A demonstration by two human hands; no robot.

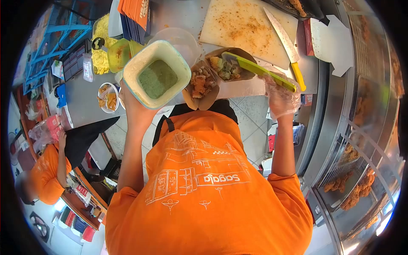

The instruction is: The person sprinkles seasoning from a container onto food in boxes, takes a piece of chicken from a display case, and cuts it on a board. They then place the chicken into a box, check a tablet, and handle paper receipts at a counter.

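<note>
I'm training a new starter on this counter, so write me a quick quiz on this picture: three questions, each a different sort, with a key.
1. Multiple choice: what does the right grip hold?
A) a ladle
B) a green utensil
C) a napkin

2. True or false: the knife is blue-handled.

3. Fill in the missing colour: the left grip holds a tub with ____ contents.

Key: 1. B. 2. False; yellow-handled. 3. Green.
</note>
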